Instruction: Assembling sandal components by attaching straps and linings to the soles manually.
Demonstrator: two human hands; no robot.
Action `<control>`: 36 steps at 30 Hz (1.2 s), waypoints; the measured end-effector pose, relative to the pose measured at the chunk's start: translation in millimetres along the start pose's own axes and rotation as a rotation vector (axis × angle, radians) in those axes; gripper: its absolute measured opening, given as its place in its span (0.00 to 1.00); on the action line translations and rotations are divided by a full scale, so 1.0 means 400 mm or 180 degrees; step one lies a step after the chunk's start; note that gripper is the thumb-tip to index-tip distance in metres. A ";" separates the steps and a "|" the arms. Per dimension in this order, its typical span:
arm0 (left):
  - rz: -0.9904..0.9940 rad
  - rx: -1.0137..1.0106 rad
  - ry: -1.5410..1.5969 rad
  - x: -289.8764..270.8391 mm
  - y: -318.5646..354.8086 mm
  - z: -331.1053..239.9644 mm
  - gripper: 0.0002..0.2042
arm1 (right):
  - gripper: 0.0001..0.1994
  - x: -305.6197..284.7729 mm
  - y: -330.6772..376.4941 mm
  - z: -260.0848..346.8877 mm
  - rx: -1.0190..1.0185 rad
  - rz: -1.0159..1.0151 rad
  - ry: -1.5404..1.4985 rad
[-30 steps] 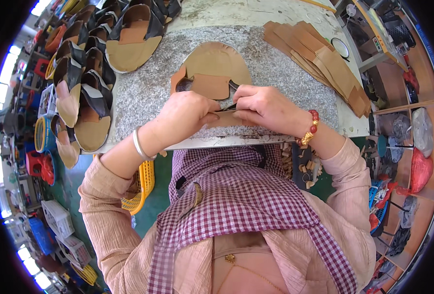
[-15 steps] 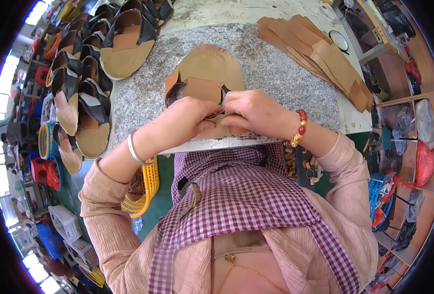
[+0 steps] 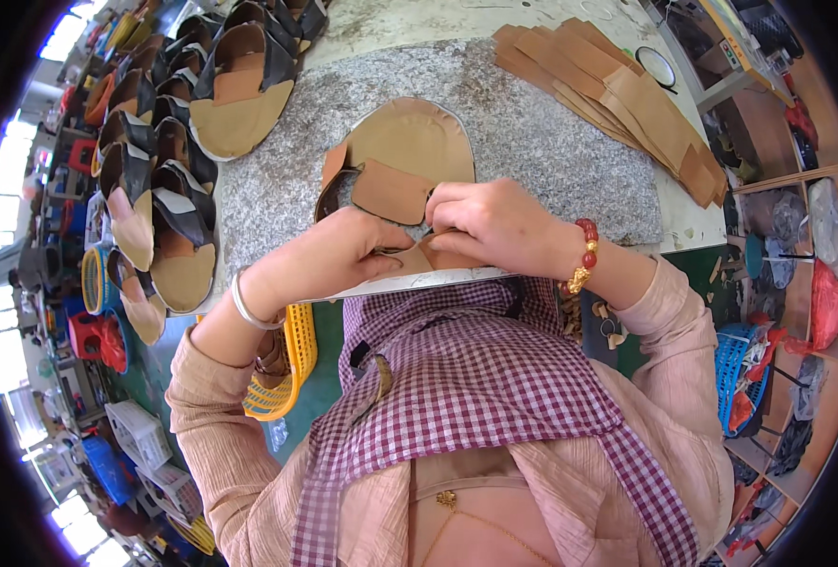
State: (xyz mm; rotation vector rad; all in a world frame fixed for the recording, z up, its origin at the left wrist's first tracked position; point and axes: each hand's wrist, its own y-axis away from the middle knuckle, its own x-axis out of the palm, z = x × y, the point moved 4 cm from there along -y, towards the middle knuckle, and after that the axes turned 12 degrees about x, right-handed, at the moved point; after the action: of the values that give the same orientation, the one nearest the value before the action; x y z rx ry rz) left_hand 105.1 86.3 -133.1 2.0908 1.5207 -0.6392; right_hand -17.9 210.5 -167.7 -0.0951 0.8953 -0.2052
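Two hands on one sandal sole (image 3: 409, 151), tan, lying flat on the grey stone slab (image 3: 551, 142) at the near edge, toe pointing away from me. Left hand (image 3: 338, 255) curled, fingers narrow, pinching the near end of the sole/strap flap by the slab edge. Right hand (image 3: 494, 222) knuckles up, fingers bent tight over a tan leather flap (image 3: 390, 194), pressing it onto the sole. Hands touch each other over the heel end. Can't tell if a tool is in either hand, hidden under fingers.

Dark strap (image 3: 329, 194) shows at the sole's left side, partly under the flap. Silver bangle (image 3: 249, 307) on left wrist, red bead bracelet (image 3: 584, 255) on right.

Left of slab: rows of finished sandals (image 3: 173, 180) w/ black straps, tan soles, overlapping. Far right of slab: fanned stack of tan leather strips (image 3: 617, 94). Yellow basket (image 3: 291, 364) below the slab, by left forearm. Checked apron (image 3: 475, 387) fills the lower view.
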 end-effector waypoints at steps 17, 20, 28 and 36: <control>-0.0337 0.0078 0.0163 0.026 -0.016 -0.003 0.09 | 0.08 -0.012 0.013 0.057 0.0084 -0.0493 0.0668; -0.0393 -0.0044 0.0084 0.038 -0.007 0.015 0.10 | 0.06 -0.038 0.028 0.025 0.0580 -0.0062 0.0080; -0.0687 -0.0106 0.0550 0.054 0.015 0.005 0.08 | 0.05 -0.006 0.049 0.018 0.0818 -0.0559 -0.0883; -0.0948 -0.0252 0.0809 0.084 0.016 0.030 0.04 | 0.05 0.012 0.039 0.035 0.0795 -0.0306 -0.1484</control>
State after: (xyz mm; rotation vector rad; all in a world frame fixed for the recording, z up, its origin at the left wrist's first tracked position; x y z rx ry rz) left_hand 119.5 101.8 -162.6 1.9612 1.9900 -0.4164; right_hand -1.9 224.7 -165.5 0.0465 0.3965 -0.3659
